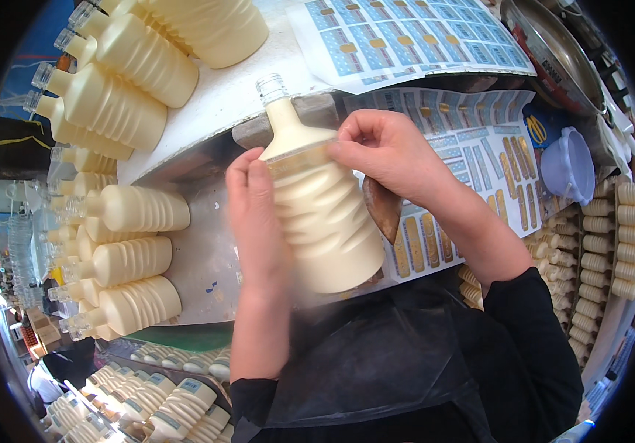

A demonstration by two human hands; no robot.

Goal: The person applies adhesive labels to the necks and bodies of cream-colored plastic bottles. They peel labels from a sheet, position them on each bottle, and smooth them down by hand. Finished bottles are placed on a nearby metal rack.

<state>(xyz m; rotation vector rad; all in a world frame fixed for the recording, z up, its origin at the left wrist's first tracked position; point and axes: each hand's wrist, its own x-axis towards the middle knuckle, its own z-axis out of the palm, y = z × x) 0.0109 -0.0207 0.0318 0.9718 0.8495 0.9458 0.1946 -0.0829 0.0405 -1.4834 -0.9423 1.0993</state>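
The bottle point(322, 210), ribbed, cream-filled and uncapped, lies slanted over the tabletop point(206, 266) with its neck pointing away from the person; the left hand point(252, 214) is clasped along the bottle's left flank, and the right hand point(387, 151) pinches a clear label band point(299, 159) at the bottle's shoulder; to do this well, I judge, keep the left grip firm so the bottle cannot roll, and smooth the band level from one edge round; left of the bottle about eleven like bottles lie stacked point(122, 103), some hidden; right of it two label sheets point(480, 170), one lilac cup point(568, 166).
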